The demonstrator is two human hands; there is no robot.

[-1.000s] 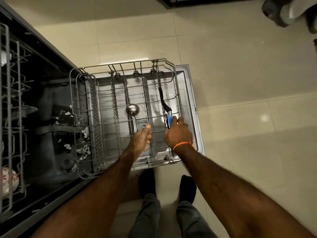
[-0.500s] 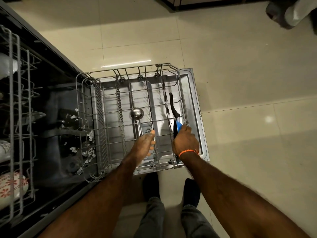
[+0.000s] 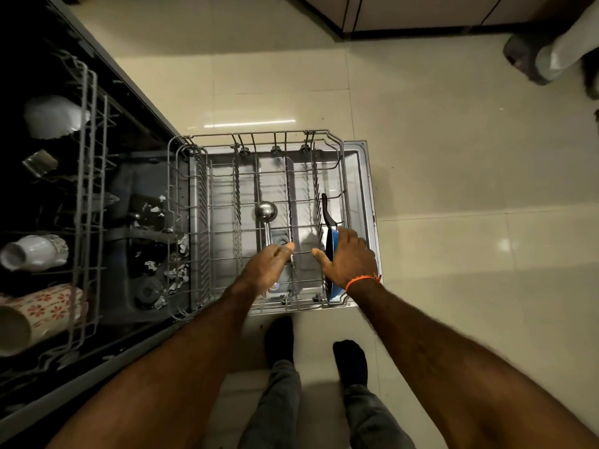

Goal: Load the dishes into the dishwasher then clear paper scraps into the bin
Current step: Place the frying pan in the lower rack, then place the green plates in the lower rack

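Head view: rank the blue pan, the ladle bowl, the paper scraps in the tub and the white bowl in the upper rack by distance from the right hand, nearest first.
1. Blue pan: under the right hand, on edge at the rack's right side.
2. Ladle bowl: mid-rack, to the hand's left.
3. Paper scraps: on the tub floor, left of the rack.
4. White bowl: upper rack, far left.
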